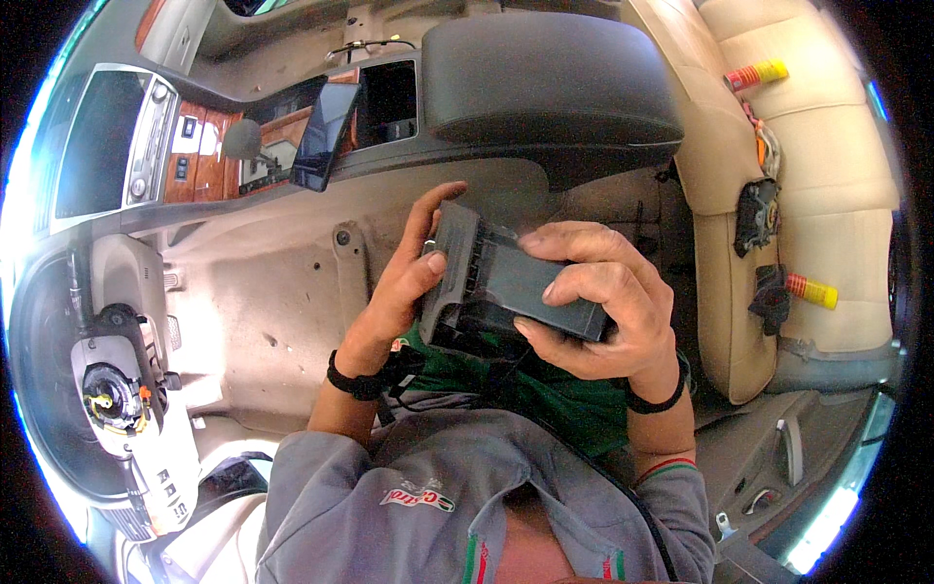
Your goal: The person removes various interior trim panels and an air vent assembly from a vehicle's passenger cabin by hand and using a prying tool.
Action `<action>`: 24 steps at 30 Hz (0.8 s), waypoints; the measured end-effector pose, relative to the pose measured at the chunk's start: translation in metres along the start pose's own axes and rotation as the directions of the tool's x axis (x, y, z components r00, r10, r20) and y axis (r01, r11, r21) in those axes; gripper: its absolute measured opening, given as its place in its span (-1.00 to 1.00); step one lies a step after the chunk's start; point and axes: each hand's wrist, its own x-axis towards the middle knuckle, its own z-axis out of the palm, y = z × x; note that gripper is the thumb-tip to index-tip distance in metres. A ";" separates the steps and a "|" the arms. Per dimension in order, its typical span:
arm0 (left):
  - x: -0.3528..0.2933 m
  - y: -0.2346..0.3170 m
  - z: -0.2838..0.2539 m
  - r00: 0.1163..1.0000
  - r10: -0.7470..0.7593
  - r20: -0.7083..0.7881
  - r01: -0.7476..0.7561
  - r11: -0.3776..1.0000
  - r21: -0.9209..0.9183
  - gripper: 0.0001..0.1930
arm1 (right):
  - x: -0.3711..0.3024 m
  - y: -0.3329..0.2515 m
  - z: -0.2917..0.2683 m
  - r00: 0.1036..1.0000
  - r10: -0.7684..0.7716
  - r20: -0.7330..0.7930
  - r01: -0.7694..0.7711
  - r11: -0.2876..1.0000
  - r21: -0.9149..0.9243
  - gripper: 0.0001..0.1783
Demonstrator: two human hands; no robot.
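Observation:
Both my hands hold a black plastic box-shaped part (525,277) in front of my chest. It has a wider ribbed end on the left and a smooth flat housing on the right; I cannot tell its exact kind. My left hand (397,277) grips the wider end, thumb on its edge and index finger reaching up along the far side. The fingers of my right hand (618,302) curl over the smooth housing from the right, the thumb on its near side. The underside of the part is hidden.
Beyond my hands runs the centre console with a dark armrest (550,83), a phone (325,136) and a gear knob (243,139). At left is a steering column (112,394) without its wheel. Spray cans (756,75) and black parts (758,216) lie on the beige rear seat (827,165).

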 end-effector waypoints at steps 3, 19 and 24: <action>-0.001 0.002 0.000 1.000 0.010 -0.004 -0.010 1.000 0.021 -0.08 | 0.000 0.000 0.002 1.000 -0.007 -0.001 0.007 1.000 0.004 -0.59; -0.005 0.003 0.000 1.000 0.003 0.012 -0.003 1.000 0.017 -0.11 | 0.001 -0.001 0.005 1.000 -0.030 0.008 0.031 0.999 -0.025 -0.61; -0.001 -0.006 -0.004 1.000 0.006 0.031 -0.006 1.000 -0.002 -0.11 | 0.000 0.001 0.006 0.999 -0.023 -0.030 0.022 1.000 -0.019 -0.62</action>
